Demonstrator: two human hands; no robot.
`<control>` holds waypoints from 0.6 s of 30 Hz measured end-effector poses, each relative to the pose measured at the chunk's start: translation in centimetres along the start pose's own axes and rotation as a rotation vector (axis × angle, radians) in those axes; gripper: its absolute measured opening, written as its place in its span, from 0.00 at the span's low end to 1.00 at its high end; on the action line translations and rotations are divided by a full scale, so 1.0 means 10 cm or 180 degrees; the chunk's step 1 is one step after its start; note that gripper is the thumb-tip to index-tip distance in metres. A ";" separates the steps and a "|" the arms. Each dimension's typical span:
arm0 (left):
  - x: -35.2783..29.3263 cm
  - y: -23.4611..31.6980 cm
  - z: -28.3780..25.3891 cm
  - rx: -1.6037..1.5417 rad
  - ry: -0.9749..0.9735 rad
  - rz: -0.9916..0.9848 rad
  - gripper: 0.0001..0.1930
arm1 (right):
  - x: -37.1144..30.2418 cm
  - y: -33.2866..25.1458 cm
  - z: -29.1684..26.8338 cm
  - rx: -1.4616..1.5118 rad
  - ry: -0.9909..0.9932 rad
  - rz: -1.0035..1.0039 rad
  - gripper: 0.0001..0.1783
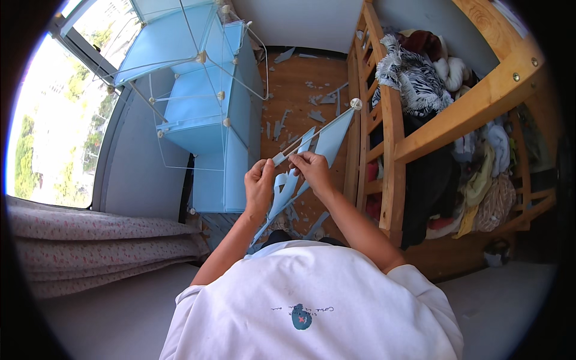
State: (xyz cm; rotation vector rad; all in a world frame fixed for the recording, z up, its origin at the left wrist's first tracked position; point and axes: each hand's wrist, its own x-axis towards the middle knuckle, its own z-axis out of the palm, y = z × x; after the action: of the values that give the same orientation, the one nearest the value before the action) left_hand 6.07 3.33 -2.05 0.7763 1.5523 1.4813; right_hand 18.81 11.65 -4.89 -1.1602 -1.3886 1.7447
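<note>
In front of my chest I hold a thin wire rod with torn light blue plastic sheet hanging from it. A round white connector caps the rod's far end. My left hand is closed round the near end, beside a short pale piece of sheet on the rod. My right hand pinches at the rod just to the right, its fingertips against the blue plastic. Ragged, curling strips dangle below both hands toward my feet.
A partly dismantled blue cube shelf with bare wire frames stands at the left, by the window. Blue scraps litter the wooden floor. A wooden bed frame piled with clothes stands at the right; a curtain hangs lower left.
</note>
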 end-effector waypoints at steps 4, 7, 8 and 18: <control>0.00 0.01 0.02 0.0185 0.0030 0.0121 0.13 | -0.04 0.26 -0.09 -0.1692 0.0313 -0.1154 0.14; 0.00 -0.07 0.03 0.0422 -0.0007 0.0209 0.12 | 0.02 0.08 -0.06 -0.0623 0.0315 -0.0846 0.16; 0.00 -0.08 0.06 0.0468 -0.0012 0.0334 0.12 | -0.02 -0.15 -0.04 0.0475 -0.0040 0.0121 0.17; 0.25 0.07 -0.07 0.1373 -0.0934 -0.0181 0.14 | 0.03 -0.07 0.10 0.1276 -0.0366 0.0444 0.13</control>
State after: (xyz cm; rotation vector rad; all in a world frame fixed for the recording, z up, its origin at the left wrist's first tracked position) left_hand 4.24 5.32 -1.73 1.1306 1.6650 0.9464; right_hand 17.76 11.72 -4.21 -0.9646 -0.9724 2.0971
